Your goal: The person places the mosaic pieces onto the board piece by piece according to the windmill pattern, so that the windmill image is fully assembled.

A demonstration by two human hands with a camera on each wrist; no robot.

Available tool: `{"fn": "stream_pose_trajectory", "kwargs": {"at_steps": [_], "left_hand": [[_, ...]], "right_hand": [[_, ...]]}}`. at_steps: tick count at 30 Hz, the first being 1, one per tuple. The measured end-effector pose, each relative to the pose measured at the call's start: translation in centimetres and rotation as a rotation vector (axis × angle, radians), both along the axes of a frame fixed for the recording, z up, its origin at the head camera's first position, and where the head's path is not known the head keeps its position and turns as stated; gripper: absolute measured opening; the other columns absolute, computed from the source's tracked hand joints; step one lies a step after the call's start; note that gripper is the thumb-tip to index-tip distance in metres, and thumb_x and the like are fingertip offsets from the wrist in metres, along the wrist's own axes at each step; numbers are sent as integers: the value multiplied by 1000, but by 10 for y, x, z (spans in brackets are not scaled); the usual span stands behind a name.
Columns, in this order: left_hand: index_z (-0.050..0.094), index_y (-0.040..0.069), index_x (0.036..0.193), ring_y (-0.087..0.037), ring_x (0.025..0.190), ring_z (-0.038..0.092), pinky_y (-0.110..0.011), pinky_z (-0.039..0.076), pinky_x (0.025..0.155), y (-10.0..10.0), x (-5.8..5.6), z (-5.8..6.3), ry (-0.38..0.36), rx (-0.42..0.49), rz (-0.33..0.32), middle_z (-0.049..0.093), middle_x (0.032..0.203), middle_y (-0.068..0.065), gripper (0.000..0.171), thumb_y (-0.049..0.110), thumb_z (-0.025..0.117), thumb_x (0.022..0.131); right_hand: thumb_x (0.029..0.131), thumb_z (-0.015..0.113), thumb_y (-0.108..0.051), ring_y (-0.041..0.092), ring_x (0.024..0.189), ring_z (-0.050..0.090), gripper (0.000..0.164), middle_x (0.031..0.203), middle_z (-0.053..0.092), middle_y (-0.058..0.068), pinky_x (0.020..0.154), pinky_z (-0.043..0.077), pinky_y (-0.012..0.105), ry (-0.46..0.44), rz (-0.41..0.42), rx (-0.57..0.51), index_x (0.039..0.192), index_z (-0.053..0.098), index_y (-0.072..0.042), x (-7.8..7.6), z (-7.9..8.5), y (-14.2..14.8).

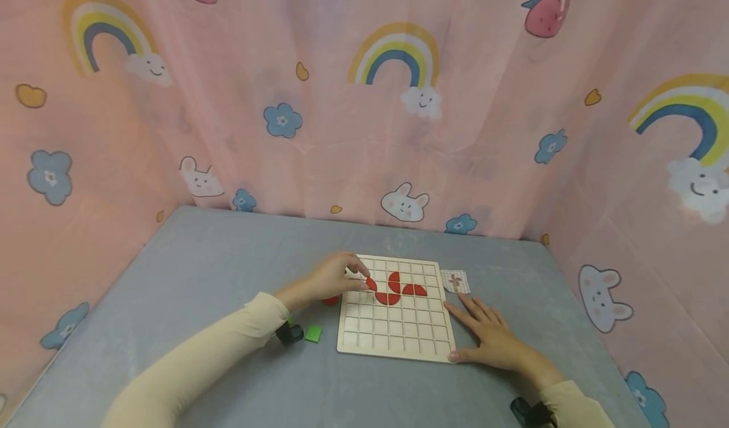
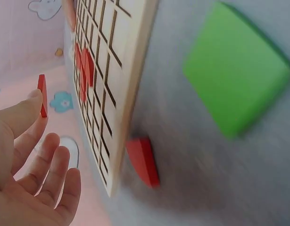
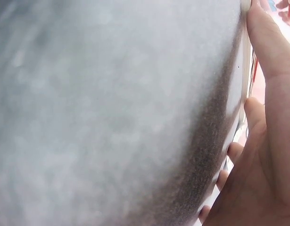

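Left hand (image 1: 333,277) pinches a red piece (image 2: 42,96) above the grid board (image 1: 395,332)
The right hand (image 1: 494,340) spreads along the board's right edge, thumb at the near corner.

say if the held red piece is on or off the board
Off: the left hand pinches the red piece, backdrop visible between it and the board.

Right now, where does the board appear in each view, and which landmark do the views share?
Head: the board lies right of centre, lower half, with the right hand at its right edge.
Left wrist: left of centre, steeply slanted, running down from the top.
Right wrist: only a thin pale strip, upper right, beside the thumb.
Shared landmark: red pieces on the board, just a thin streak in the right wrist view.
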State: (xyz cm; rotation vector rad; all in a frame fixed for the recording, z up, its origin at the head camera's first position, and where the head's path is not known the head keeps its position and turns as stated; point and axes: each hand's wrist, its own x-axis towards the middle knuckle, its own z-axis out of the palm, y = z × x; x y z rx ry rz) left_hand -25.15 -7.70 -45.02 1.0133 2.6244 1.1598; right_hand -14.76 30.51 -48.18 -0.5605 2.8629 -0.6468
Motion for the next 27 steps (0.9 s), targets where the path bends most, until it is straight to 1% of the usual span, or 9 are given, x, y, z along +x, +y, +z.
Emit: {"fn": "stream_pose_trajectory", "kwargs": {"at_steps": [3,4,6,11,16,20,25,27], "left_hand": [[80,9,110,-22,107,64,-31,52,90,13,0,0,18,-2,-27,72,112,-4,19,20,82,95],[80,9,110,-23,107,65,-32,53,90,18,1,0,22,-3,-34,72,113,-4,19,19,82,95],[80,8,110,-25,110,66,-34,54,91,25,1,0,9,3,-47,72,114,-5,19,18,81,95],[80,6,110,-27,110,67,-34,55,91,44,2,0,-21,0,-53,72,115,-6,20,17,83,94],[81,8,108,-26,110,67,-34,55,93,59,2,0,11,-33,-54,72,113,-5,19,19,84,93],[82,9,107,-23,109,67,-33,54,94,66,1,-2,17,-46,-64,73,112,-4,18,19,85,92],[83,7,105,-17,102,65,-27,53,88,74,-1,-9,42,-52,-74,74,104,-2,19,17,87,89],[83,8,104,-15,99,62,-23,52,85,77,-2,-12,57,-63,-69,72,102,-1,20,19,88,88]], "right_hand": [[78,84,-63,59,153,16,103,170,25,27,112,9,84,-6,-4,-2,164,41,-26,0,0,0],[78,84,-63,60,153,17,103,170,26,27,112,9,84,-4,-1,-6,164,42,-24,0,0,0],[78,85,-63,60,152,17,103,170,26,28,111,11,84,6,5,1,164,42,-23,0,1,-1],[80,85,-61,59,154,16,104,171,24,28,113,10,83,-6,8,9,164,40,-18,0,4,-3],[80,85,-60,58,154,16,104,171,24,26,114,10,83,-17,3,23,164,40,-18,1,5,-4],[80,85,-60,59,154,17,104,171,25,27,113,10,83,-7,4,23,163,41,-17,2,7,-5],[80,85,-61,58,154,16,104,171,24,26,114,10,83,-16,-4,34,164,41,-17,2,7,-5],[80,84,-61,58,154,16,104,171,24,26,114,9,83,-17,-4,29,164,40,-18,2,7,-5]]}}
